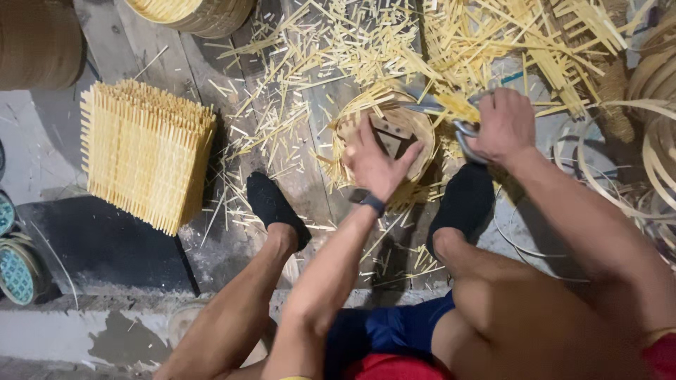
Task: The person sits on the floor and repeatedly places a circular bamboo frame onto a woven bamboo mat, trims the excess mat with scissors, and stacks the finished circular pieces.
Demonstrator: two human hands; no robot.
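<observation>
My left hand [378, 160] presses flat on a round woven bamboo lid [415, 121] that rests on the floor between my feet. The lid's frayed strip ends stick out around its rim. My right hand [501, 124] grips a pair of metal scissors [451, 119], whose blades reach over the lid's upper right edge among the protruding strips. A dark band sits on my left wrist.
A stack of square woven bamboo mats [144, 155] lies at the left. Cut bamboo slivers [338, 49] litter the wooden floor. Bamboo hoops [655, 141] pile up at the right, a round basket [190, 13] stands at the top, teal round lids [15, 271] at far left.
</observation>
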